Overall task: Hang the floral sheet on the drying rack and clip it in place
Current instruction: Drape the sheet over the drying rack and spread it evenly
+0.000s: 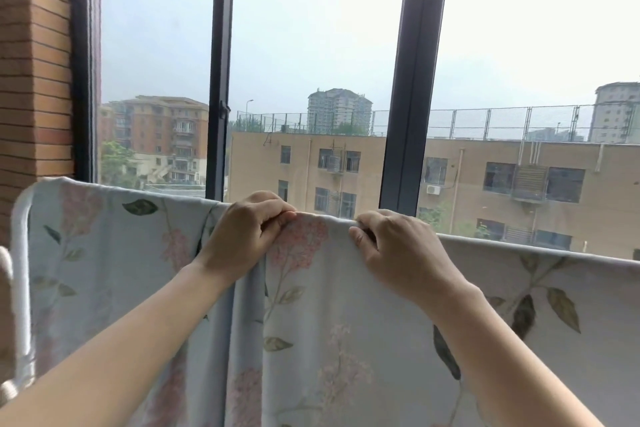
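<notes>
The left forearm (138,333) and right forearm (502,343) are bare and rise toward the top fold of the sheet (311,305), drawing closer as they go. The left hand (246,236) pinches that fold with curled fingers. The right hand (398,250) grips the same fold just beside it, knuckles up.

Head view — looks forward, perhaps roughly level, close to the drying rack (22,288).
</notes>
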A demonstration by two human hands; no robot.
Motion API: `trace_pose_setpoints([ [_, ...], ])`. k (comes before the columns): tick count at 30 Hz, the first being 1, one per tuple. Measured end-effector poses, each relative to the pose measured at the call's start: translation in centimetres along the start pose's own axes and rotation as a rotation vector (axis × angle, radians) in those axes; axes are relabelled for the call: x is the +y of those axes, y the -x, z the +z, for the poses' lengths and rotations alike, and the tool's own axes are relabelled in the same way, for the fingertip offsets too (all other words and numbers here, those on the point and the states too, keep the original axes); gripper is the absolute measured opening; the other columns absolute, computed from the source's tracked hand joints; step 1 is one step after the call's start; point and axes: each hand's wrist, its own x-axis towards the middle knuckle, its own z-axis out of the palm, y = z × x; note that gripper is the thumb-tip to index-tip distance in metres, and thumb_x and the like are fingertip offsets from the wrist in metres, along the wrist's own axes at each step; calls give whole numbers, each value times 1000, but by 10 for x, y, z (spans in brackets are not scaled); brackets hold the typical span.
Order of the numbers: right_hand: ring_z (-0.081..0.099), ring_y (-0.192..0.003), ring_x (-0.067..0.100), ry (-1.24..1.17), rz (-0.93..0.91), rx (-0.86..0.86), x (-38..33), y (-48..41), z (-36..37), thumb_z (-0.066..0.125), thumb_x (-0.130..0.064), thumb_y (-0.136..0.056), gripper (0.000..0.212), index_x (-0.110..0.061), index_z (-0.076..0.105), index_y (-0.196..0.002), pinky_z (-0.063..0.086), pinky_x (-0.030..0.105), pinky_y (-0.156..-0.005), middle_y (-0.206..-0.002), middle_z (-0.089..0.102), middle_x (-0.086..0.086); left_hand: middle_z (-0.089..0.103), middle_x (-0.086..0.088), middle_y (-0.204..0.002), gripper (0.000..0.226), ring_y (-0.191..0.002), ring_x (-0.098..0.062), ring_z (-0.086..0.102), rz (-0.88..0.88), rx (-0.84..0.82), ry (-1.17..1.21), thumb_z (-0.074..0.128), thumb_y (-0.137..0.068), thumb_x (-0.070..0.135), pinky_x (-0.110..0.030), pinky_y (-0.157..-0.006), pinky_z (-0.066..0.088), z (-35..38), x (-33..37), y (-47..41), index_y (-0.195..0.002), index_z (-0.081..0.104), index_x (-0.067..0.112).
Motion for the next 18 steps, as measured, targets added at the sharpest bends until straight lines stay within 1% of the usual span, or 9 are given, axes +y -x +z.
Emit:
trace_pose_setpoints([
  [2,53,-73,19,7,-52,10,-20,-12,14,39,-39,-99,28,-21,54,-85,33,32,-67,-84,58,-8,68,6,-89,11,-85,-4,62,-1,16,16,65,-90,13,-15,-79,49,1,1,1,-95,74,11],
  [5,60,-80,19,41,-60,37,-37,-25,27,36,-38,-100,29,-23,58,-91,29,31,-64,-89,64,-7,68,6,-97,15,-92,-5,62,-7,33,23,64,-91,15,-14,-85,48,-3,-2,7,-103,72,11],
  [7,61,-79,18,68,-42,47,-39,-26,30,36,-39,-99,29,-23,56,-86,28,31,-63,-86,65,-7,68,3,-104,20,-98,-5,61,-38,70,11,63,-92,16,-13,-89,46,-12,-10,16,-109,70,10],
  [9,60,-77,17,96,-1,50,-39,-25,29,37,-41,-99,30,-23,53,-80,28,31,-63,-81,63,-7,68,3,-107,23,-99,-7,62,-71,114,-9,62,-91,17,-15,-90,48,-26,-22,24,-112,69,11],
  [11,56,-73,18,92,66,39,-41,-28,28,38,-40,-98,34,-21,48,-72,29,32,-62,-72,57,-7,68,2,-107,22,-97,-10,64,-90,116,-33,65,-91,16,-25,-88,52,-37,-36,27,-112,69,12],
  [13,54,-70,20,46,101,29,-50,-34,29,42,-35,-96,33,-19,47,-68,30,32,-62,-70,54,-6,69,1,-103,21,-94,-13,63,-87,84,-40,68,-89,16,-32,-86,54,-42,-47,25,-109,70,11],
  [15,58,-74,21,16,103,24,-62,-39,35,43,-30,-96,28,-18,55,-74,33,31,-63,-77,59,-5,66,3,-98,22,-92,-15,60,-68,43,-35,68,-88,21,-36,-85,52,-41,-54,21,-108,70,13],
  [18,61,-78,22,134,108,86,-75,-39,46,42,-33,-97,26,-21,59,-82,28,30,-64,-83,66,-5,59,5,-92,26,-92,-16,54,-68,17,-32,69,-87,26,-36,-87,47,-37,-59,18,-112,70,19],
])
